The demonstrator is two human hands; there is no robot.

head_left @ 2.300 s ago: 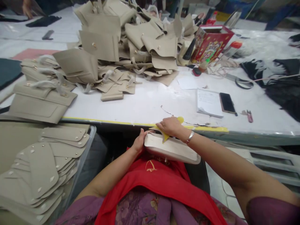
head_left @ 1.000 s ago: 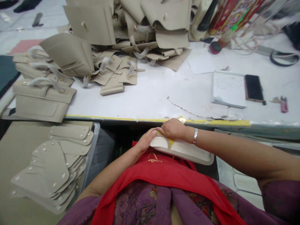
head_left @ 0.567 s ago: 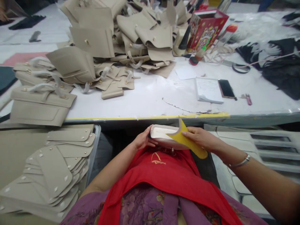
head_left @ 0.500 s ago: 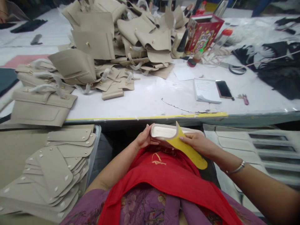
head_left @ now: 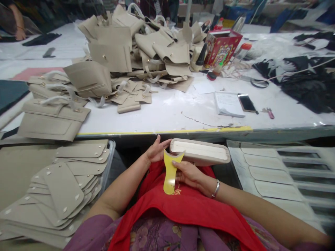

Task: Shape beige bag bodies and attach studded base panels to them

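Note:
My right hand [head_left: 190, 174] grips a flat yellow scraper-like tool [head_left: 170, 176] with a flared, curved-in end and a rounded handle. It is upright over my red apron, its flared end near the left corner of a thick beige bag piece [head_left: 206, 159] with a white inner face. My left hand [head_left: 157, 150] is open at that piece's left end. Its thumb points up, and its stretched fingertips reach the corner. The piece lies across in front of my lap, below the table edge. What supports it from underneath is hidden.
Beige handbags [head_left: 52, 120] pile on the white table [head_left: 157, 120]. A notepad [head_left: 227, 104], phone [head_left: 247, 103] and red box [head_left: 222, 48] are at the right. Stacked beige flaps [head_left: 61, 190] fill the left tray; pale panels [head_left: 274, 177] lie on a slatted rack at right. A co-worker's hand [head_left: 20, 34] shows far left.
The yellow tool has swung from the beige piece's front edge leftward to its left corner, in my right hand. My left hand has loosened, its fingers now stretched.

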